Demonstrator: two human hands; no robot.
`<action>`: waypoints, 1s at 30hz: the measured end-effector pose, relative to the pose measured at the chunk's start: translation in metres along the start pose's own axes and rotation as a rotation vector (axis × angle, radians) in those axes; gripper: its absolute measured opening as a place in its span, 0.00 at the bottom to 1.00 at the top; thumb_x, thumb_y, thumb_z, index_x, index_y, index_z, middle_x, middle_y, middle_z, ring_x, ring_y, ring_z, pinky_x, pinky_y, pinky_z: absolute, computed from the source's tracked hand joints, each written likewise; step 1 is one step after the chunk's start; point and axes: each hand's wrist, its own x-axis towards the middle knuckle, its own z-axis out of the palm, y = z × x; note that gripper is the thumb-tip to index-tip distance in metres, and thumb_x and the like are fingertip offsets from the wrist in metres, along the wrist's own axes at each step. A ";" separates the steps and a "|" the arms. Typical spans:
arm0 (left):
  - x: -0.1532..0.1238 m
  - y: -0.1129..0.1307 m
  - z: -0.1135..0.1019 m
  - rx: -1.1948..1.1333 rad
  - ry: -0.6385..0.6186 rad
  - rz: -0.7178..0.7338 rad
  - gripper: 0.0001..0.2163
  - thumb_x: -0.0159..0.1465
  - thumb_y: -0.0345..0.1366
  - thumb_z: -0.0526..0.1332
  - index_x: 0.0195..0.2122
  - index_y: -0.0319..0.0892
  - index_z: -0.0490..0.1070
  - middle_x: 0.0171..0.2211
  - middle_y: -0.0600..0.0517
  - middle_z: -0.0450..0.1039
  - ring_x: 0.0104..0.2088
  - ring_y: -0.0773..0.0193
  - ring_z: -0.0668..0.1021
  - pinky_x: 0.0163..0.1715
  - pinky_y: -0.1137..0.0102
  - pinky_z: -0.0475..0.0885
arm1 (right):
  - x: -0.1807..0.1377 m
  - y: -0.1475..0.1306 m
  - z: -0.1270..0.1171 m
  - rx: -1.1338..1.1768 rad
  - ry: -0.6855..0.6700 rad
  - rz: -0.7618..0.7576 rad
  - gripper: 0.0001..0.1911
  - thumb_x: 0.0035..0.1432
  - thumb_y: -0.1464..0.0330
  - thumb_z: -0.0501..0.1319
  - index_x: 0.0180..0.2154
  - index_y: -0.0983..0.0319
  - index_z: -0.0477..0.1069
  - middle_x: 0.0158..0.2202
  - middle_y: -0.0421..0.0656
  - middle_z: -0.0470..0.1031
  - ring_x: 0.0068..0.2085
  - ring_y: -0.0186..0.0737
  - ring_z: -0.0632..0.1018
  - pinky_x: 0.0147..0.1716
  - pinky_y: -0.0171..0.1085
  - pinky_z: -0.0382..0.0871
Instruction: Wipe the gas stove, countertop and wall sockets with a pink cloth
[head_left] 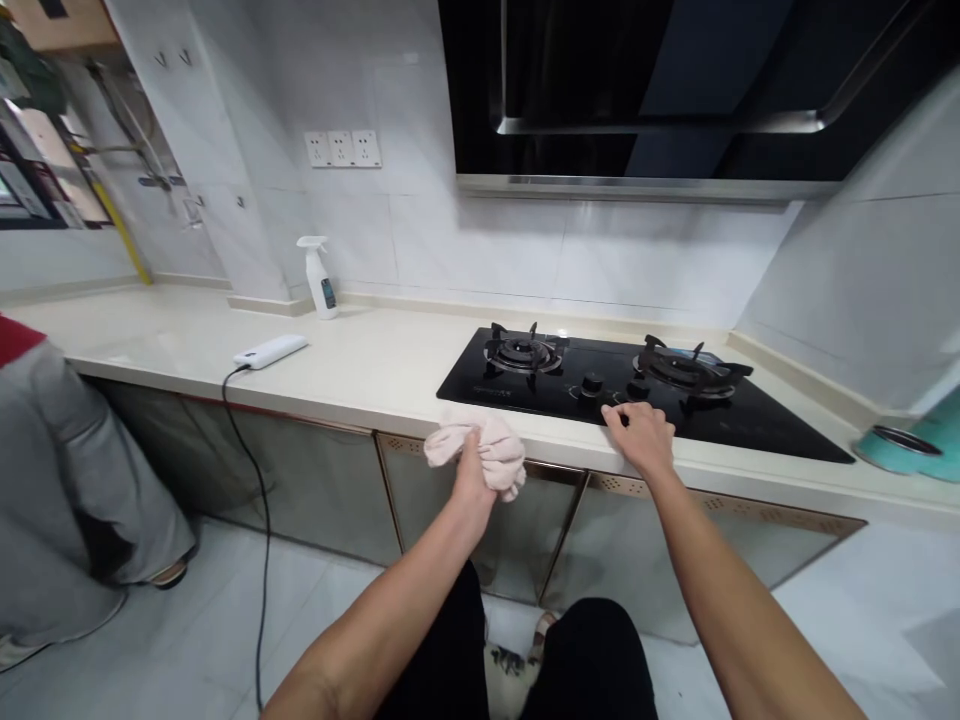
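Observation:
My left hand (473, 474) grips a crumpled pale pink cloth (484, 455) against the front edge of the cream stone countertop (352, 375). My right hand (638, 440) rests with its fingers spread on the front rim of the black glass gas hob (645, 385), just below its control knobs (592, 384). Nothing is held in that hand. The hob carries two burners with dark iron pan supports, one on each side of the knobs.
A white spray bottle (319, 278) stands against the tiled wall, and a white power bank (270, 351) with a black cable lies on the counter. A black range hood (637, 100) hangs above. A teal container (911, 445) sits at the right. A seated person's grey-clad leg (67, 480) is at the left.

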 end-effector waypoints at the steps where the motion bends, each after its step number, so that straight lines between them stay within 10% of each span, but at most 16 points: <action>1: -0.002 -0.014 0.012 -0.021 -0.015 -0.030 0.22 0.66 0.61 0.59 0.37 0.44 0.67 0.20 0.54 0.70 0.15 0.58 0.74 0.14 0.67 0.70 | 0.000 0.000 -0.001 0.000 0.002 -0.004 0.28 0.70 0.49 0.49 0.45 0.57 0.82 0.56 0.51 0.75 0.57 0.56 0.69 0.58 0.54 0.61; 9: -0.018 -0.114 0.104 -0.155 -0.146 -0.220 0.17 0.69 0.52 0.63 0.40 0.40 0.73 0.28 0.48 0.78 0.22 0.58 0.80 0.21 0.66 0.76 | 0.001 0.005 -0.001 -0.036 -0.016 -0.010 0.26 0.71 0.49 0.49 0.47 0.56 0.81 0.57 0.50 0.75 0.57 0.55 0.69 0.57 0.52 0.62; 14: -0.020 -0.117 0.106 -0.241 -0.129 -0.222 0.13 0.70 0.44 0.62 0.41 0.38 0.75 0.33 0.46 0.80 0.26 0.59 0.82 0.26 0.67 0.78 | 0.003 0.013 0.003 -0.049 -0.026 -0.039 0.26 0.71 0.49 0.49 0.48 0.56 0.80 0.57 0.49 0.74 0.56 0.55 0.70 0.57 0.52 0.63; 21: -0.010 -0.027 0.023 -0.138 0.021 -0.101 0.15 0.66 0.48 0.67 0.43 0.40 0.73 0.30 0.48 0.79 0.23 0.57 0.81 0.21 0.64 0.78 | 0.004 0.018 0.008 -0.060 -0.017 -0.059 0.27 0.70 0.50 0.48 0.49 0.56 0.80 0.58 0.50 0.75 0.57 0.57 0.71 0.57 0.54 0.64; 30: -0.012 0.187 -0.100 -0.128 0.292 0.259 0.15 0.70 0.46 0.60 0.30 0.45 0.63 0.16 0.59 0.63 0.10 0.68 0.65 0.08 0.77 0.59 | 0.004 0.018 0.012 -0.105 0.007 -0.058 0.26 0.68 0.50 0.50 0.47 0.56 0.81 0.56 0.51 0.76 0.56 0.59 0.71 0.55 0.56 0.65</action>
